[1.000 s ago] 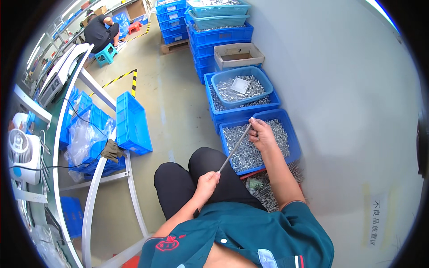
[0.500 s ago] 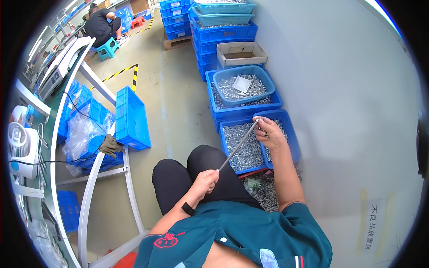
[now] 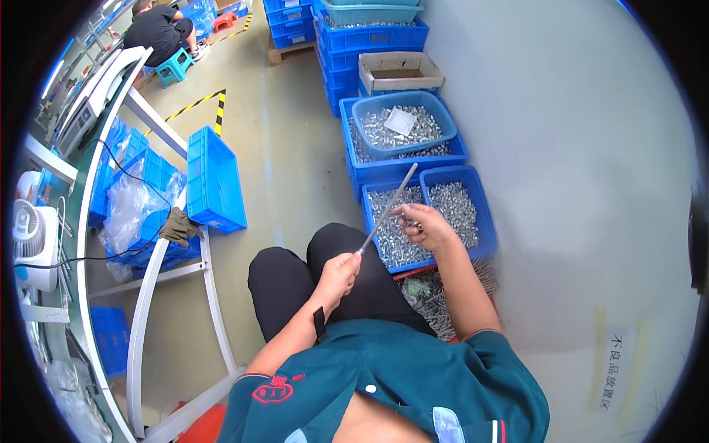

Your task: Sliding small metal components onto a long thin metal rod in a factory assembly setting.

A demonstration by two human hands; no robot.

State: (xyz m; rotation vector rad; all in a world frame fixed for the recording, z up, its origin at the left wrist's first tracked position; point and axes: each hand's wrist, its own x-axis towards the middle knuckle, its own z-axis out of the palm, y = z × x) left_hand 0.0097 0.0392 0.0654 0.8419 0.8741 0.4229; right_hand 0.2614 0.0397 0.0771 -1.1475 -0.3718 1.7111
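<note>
A long thin grey metal rod slants up and to the right over my lap, its upper end free. My left hand is closed round its lower end, where a bright metal tip shows beside the thumb. Beside the middle of the rod is my right hand, fingers curled in and fingertips at or very near the rod; whether they pinch a small part cannot be seen. Under the right hand stands a blue bin with two compartments of small shiny metal parts.
Below the blue bin lie many thin metal rods. Farther off are a light-blue tub of metal parts, a cardboard box and stacked blue crates. At left are a workbench, an upright blue crate and a seated person.
My right hand has let go of the rod's upper end and slid down and left to its middle. The rod now points more steeply up; my left hand still grips its lower end.
</note>
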